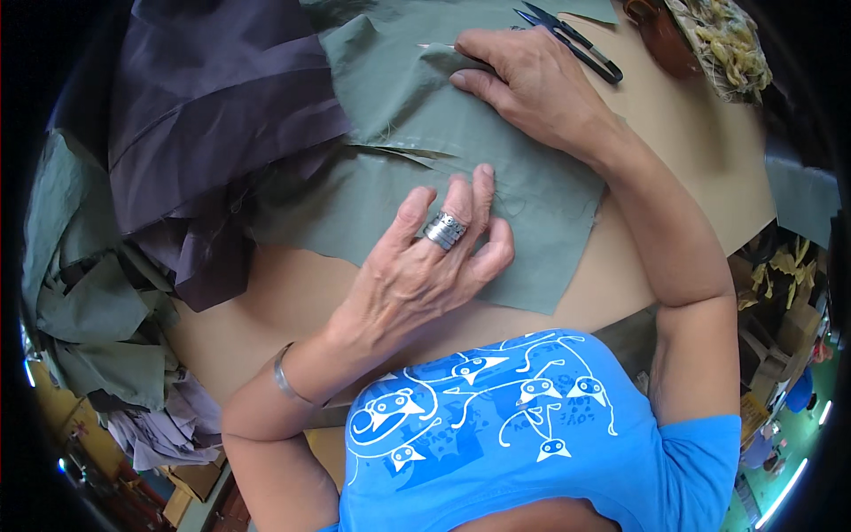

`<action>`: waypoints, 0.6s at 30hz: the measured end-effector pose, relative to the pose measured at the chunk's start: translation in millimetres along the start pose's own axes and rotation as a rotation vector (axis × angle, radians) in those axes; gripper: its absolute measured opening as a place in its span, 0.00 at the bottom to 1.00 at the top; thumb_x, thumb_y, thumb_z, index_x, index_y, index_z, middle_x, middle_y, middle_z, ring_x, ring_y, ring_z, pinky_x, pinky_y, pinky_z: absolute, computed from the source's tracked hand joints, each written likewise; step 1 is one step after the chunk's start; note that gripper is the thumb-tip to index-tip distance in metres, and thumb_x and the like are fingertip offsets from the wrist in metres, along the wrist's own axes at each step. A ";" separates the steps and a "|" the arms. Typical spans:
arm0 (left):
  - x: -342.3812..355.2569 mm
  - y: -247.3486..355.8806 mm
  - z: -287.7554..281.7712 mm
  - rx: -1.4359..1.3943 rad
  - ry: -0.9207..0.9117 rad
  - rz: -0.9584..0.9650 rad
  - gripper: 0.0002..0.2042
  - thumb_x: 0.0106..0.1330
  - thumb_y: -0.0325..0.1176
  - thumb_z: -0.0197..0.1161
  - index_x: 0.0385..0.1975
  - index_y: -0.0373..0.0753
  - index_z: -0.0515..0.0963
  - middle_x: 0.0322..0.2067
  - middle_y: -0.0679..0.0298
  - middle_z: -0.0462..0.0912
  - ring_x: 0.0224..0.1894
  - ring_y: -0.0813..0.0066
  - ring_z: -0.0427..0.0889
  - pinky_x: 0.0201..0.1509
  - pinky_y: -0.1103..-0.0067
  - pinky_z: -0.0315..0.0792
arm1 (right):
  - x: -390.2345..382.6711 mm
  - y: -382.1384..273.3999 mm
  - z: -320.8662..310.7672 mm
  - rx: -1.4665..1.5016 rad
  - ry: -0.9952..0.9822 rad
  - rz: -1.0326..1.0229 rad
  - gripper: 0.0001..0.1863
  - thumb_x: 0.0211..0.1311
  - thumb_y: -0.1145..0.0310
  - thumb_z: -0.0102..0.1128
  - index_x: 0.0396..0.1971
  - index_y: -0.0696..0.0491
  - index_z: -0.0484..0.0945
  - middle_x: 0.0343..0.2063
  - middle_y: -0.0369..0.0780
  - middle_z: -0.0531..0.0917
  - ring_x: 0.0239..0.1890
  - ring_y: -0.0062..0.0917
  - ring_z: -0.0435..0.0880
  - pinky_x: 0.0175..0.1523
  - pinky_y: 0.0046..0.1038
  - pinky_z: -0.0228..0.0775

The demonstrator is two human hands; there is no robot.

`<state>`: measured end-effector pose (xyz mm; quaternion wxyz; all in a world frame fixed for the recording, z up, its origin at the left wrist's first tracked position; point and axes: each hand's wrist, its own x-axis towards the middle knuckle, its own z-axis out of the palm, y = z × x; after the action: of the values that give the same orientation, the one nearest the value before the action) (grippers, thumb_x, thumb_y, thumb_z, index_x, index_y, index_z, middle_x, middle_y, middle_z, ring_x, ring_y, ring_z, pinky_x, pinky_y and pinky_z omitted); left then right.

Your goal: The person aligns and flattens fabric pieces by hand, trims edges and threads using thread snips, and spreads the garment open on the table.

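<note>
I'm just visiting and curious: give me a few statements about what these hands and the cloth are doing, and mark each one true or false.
1. The left hand wears a wide silver ring. True.
2. The right hand is cutting with the scissors. False: the scissors lie on the table beside that hand, which presses on the green cloth.
3. Both hands rest on the green cloth. True.
4. The purple cloth lies to the person's right. False: it is piled on the left.
5. The person wears a red shirt. False: the shirt is blue with a white print.
</note>
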<state>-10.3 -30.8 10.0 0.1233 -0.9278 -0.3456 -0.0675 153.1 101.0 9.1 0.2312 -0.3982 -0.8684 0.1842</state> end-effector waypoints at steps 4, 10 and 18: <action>5.7 5.3 -7.7 -0.032 -0.093 0.004 0.13 0.53 0.32 0.58 0.37 0.47 0.66 0.56 0.62 0.71 0.48 0.65 0.74 0.51 0.74 0.69 | -3.2 5.4 5.3 0.004 -0.006 -0.045 0.12 0.56 0.65 0.60 0.32 0.58 0.74 0.25 0.47 0.77 0.29 0.43 0.76 0.33 0.37 0.66; 14.9 5.7 -15.5 0.027 -0.081 0.115 0.12 0.52 0.32 0.57 0.37 0.45 0.68 0.56 0.64 0.70 0.46 0.60 0.76 0.50 0.72 0.71 | -3.1 5.9 0.4 -0.030 0.044 -0.093 0.13 0.54 0.66 0.60 0.34 0.59 0.73 0.25 0.47 0.77 0.29 0.44 0.75 0.33 0.37 0.66; -19.4 -21.6 5.3 -0.271 0.149 -0.209 0.19 0.41 0.21 0.61 0.38 0.35 0.78 0.43 0.59 0.76 0.44 0.64 0.79 0.44 0.75 0.77 | 5.0 -2.9 -4.6 0.115 -0.101 0.037 0.14 0.53 0.67 0.62 0.33 0.62 0.72 0.25 0.47 0.75 0.27 0.37 0.73 0.33 0.32 0.65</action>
<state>-38.9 -25.7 4.8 0.0150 -0.8875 -0.4176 -0.1945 151.0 103.7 15.6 0.2061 -0.3904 -0.8595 0.2577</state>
